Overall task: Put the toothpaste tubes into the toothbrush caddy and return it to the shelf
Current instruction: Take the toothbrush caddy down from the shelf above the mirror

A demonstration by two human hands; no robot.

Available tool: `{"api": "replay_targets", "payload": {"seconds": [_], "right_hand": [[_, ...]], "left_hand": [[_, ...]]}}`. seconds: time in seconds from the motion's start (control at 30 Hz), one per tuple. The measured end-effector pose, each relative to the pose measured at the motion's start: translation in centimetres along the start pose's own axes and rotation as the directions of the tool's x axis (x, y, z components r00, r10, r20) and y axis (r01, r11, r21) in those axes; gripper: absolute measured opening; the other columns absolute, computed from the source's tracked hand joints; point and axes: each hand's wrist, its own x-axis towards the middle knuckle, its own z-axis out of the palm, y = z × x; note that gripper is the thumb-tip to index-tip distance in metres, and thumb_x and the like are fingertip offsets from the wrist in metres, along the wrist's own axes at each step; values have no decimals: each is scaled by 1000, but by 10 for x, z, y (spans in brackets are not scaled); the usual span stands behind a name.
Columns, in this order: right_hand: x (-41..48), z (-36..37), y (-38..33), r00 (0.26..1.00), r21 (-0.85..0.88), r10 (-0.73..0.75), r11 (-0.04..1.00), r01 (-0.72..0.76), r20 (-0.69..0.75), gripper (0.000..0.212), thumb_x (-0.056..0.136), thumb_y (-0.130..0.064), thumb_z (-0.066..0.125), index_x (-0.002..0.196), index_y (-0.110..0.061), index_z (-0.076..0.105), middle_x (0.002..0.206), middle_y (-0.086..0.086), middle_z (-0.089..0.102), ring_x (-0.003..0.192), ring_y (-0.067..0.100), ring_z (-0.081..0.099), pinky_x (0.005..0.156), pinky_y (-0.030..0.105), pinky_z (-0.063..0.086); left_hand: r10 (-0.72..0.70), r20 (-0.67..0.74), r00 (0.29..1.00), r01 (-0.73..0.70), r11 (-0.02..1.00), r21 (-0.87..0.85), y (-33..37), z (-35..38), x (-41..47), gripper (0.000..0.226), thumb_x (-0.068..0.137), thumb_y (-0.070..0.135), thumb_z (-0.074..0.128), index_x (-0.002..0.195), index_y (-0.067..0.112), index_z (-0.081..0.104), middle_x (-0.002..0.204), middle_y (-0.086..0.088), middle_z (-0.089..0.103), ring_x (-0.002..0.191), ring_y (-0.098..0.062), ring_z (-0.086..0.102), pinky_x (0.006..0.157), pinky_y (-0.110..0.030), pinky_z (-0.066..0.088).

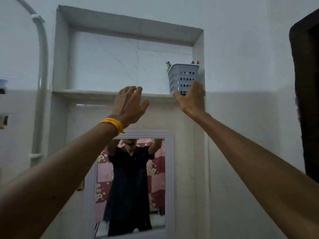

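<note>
A pale grey perforated toothbrush caddy stands on the shelf of a tiled wall niche, at its right end against the side wall. Coloured tips stick up out of it at the left and right; I cannot tell which are toothpaste tubes. My right hand is raised to the caddy's lower front, fingers and thumb touching its base. My left hand, with a yellow band at the wrist, is lifted in front of the shelf edge, fingers spread and holding nothing.
A white-framed mirror hangs below the niche and reflects a person in a dark shirt with raised arms. A white pipe runs down the wall at left. A dark door frame stands at the right edge.
</note>
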Motion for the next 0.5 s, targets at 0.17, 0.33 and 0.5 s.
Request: {"api": "replay_targets", "payload": {"seconds": [0.17,0.33,0.5], "right_hand": [[55,22,10,997,-10,79,997,-79,1,107,87,-54,73,162,-5,15,160,19,28,147,37,30,113,46,38],[90,54,23,984,51,157,987,-153,-86,129,75,-62,81,165,-6,7,158,20,32,143,40,38,112,51,43],[99,69,28,966,44,190,982,-185,-178,135,72,-62,82,166,-6,3,157,23,33,144,41,38,114,52,38]], "left_hand": [[-58,40,998,55,995,87,-10,39,49,56,99,50,35,117,3,59,112,-20,67,110,-36,58,100,-50,42],[-91,157,983,52,969,240,-25,68,68,65,97,63,17,79,13,53,79,-12,67,71,-30,58,74,-38,42],[-56,57,997,40,967,253,-28,75,66,68,96,66,18,73,15,56,65,-7,57,65,-29,56,65,-33,37]]}}
